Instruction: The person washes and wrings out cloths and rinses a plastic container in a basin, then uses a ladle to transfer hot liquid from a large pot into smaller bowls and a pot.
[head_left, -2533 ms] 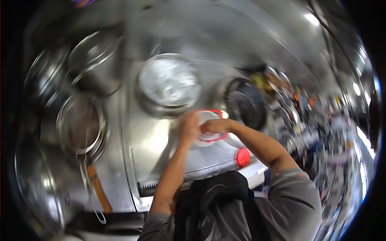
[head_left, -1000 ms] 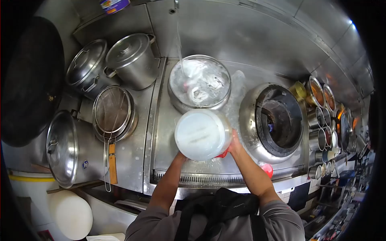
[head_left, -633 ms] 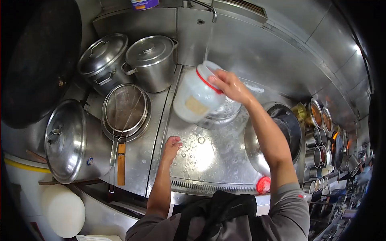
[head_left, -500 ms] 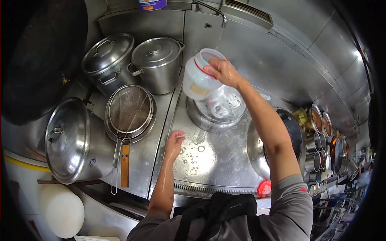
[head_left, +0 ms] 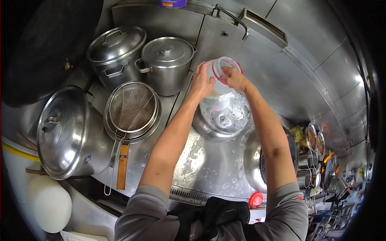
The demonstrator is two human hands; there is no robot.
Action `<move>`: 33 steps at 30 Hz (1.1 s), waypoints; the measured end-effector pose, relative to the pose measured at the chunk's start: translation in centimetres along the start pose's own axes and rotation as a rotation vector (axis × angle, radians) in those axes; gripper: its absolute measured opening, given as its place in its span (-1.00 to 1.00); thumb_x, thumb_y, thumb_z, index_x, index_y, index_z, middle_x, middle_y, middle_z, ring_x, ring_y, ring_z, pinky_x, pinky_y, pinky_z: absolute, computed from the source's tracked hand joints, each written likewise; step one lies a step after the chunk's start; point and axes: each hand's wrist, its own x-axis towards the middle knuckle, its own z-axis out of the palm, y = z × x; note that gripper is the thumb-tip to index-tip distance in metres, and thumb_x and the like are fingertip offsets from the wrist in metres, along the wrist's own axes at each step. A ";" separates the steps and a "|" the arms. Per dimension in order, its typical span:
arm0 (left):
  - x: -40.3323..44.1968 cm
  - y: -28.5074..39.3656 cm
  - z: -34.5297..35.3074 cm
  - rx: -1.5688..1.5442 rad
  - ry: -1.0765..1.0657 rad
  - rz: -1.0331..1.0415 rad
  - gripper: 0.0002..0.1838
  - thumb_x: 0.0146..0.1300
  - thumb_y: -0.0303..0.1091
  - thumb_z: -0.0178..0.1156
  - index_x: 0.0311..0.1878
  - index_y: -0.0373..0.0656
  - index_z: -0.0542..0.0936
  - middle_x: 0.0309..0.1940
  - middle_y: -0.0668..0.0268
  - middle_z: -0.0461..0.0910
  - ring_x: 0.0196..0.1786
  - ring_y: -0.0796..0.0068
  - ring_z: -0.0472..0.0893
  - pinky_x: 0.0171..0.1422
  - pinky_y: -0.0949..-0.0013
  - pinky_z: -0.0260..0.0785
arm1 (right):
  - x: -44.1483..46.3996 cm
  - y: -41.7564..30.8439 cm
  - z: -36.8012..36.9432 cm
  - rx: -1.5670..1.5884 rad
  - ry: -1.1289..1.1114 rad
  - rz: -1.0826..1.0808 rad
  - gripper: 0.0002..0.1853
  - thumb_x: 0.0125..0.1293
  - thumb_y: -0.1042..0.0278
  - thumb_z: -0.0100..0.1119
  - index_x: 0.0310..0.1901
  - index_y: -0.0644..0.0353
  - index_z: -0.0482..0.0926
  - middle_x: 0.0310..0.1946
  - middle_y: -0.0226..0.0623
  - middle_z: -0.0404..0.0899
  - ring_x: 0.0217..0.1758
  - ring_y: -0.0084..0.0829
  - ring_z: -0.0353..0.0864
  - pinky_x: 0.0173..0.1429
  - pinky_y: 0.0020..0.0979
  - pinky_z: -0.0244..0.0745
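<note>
A translucent plastic jar point(head_left: 220, 88) with a red ring round its neck is tilted above a round metal pot point(head_left: 208, 130). The pot holds foamy water and some crumpled, clear-looking material point(head_left: 225, 114) that I cannot name. My right hand point(head_left: 235, 79) grips the jar at its mouth, with some fingers inside the opening. Against the jar's left side is my left hand point(head_left: 202, 81), its thumb towards me and its fingers partly hidden behind. Both hands look wet.
Two lidded stockpots point(head_left: 168, 60) stand at the back left. Nearer are a wire strainer point(head_left: 132, 108) with a wooden handle and a large lidded pot point(head_left: 66, 132). A faucet point(head_left: 235, 20) juts from the back wall. A red lid point(head_left: 255, 200) lies at the front edge.
My left hand has risen from over the wet counter to the jar's side and taken hold. The jar has tipped and shifted slightly, my right hand still at its mouth. The view has shifted.
</note>
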 end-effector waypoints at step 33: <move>7.0 0.4 -0.6 0.392 -0.592 -0.020 -0.02 -0.29 0.06 0.62 0.29 0.09 0.42 0.30 0.04 0.21 0.45 -0.11 0.20 0.43 -0.13 0.19 | 5.1 0.4 -1.8 -0.057 -0.342 0.234 -0.52 -0.27 0.28 0.36 -0.19 0.28 0.67 -0.22 -0.13 0.68 0.00 -0.19 0.62 0.10 -0.24 0.45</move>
